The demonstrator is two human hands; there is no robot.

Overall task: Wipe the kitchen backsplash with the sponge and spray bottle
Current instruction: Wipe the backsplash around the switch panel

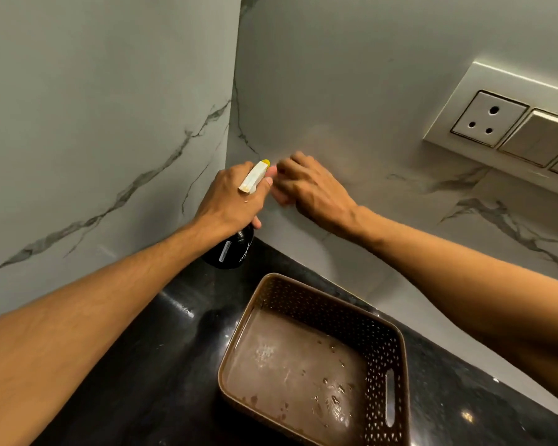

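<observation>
bottle (pixel 231 251) print: white, unreadable | left hand (pixel 231 197) fingers wrap bottle neck | right hand (pixel 310 188) fingers curled by nozzle (pixel 255 175), grip unclear

The basket (pixel 316 358) sat on the tabletop (pixel 161 349) near the backsplash (pixel 351 91); the spray bottle (pixel 236 243) stood farther left in the corner, the switch plate (pixel 509 117) far right.

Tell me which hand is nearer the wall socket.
Right. The right hand rests on the backsplash, left of and below the wall socket; the left hand, gripping the spray bottle, is farther left.
</observation>
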